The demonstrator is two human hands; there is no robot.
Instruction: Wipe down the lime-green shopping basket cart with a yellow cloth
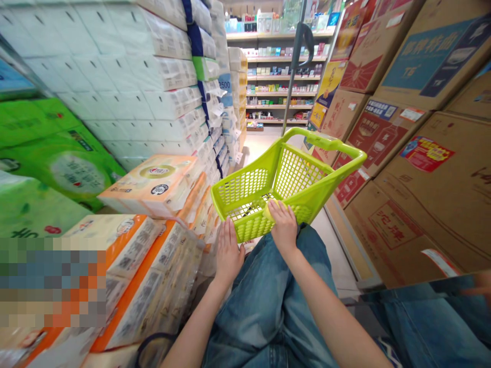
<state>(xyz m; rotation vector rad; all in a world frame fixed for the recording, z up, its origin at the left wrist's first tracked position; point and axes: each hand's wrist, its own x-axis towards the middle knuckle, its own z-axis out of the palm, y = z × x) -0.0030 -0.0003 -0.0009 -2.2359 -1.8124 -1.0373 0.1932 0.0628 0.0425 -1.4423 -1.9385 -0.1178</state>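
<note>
Seated or crouched first-person view in a store aisle, looking down over denim jeans (268, 301). A lime-green plastic shopping basket (295, 174) with mesh walls stands tilted just beyond the knees at 12 o'clock, its raised handle (326, 144) pointing away from the viewer. The right hand (284, 227) is partly closed, its fingers curled over the basket's near rim and pressing down on a pale yellow item (270, 210), which lies at the rim and is mostly hidden by those fingers (its kind cannot be determined). The left hand (229, 253) is open and flat with the fingers spread, holds nothing, and lies beside the basket's near lower corner; its fingertips (229, 224) appear to touch the outer wall. At 9 o'clock, orange-and-cream wrapped tissue packs (153, 184) are stacked close to the left hand, with green-wrapped packs (49, 148) and tall white bulk packs (115, 76) behind them. Printed cardboard cartons (422, 189) form a wall at 3 o'clock, several bearing red labels. Retail shelves (280, 76) stocked with small boxed goods close the aisle at 12 o'clock, well beyond the basket.
</note>
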